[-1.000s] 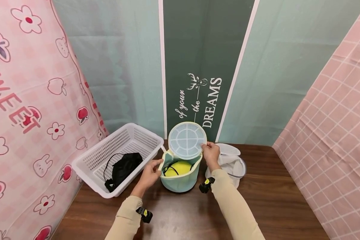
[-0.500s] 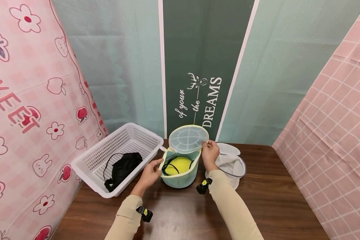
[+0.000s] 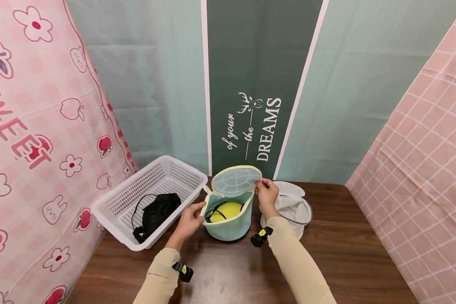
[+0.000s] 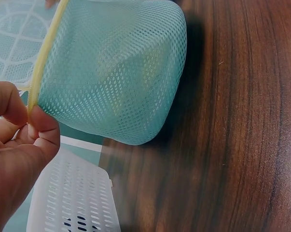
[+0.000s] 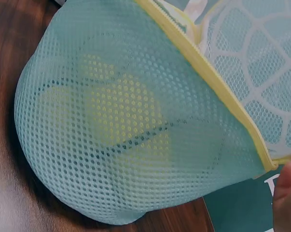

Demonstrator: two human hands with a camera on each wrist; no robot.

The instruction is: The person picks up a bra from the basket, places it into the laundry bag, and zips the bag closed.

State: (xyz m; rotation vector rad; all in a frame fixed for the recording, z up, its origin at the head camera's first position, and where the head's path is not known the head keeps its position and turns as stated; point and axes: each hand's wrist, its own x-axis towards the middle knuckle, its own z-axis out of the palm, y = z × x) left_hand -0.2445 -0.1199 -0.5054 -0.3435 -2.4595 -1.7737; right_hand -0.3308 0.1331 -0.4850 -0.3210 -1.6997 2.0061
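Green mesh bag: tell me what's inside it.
Inside the green mesh bag sits a yellow item with dark cords. Its lower part shows only blurrily through the bag; anything beneath it is hidden.

- White perforated basket [image 3: 150, 180], lower left, holding a black corded item [image 3: 161, 211]
- White lidded container [image 3: 293, 210], lower right of centre
- Dark wood-grain counter [image 3: 349, 253], bottom
- Pink printed cloth [image 3: 53, 126], left
- Pink checked cloth [image 3: 433, 160], right
- Green backdrop [image 3: 266, 46], top centre
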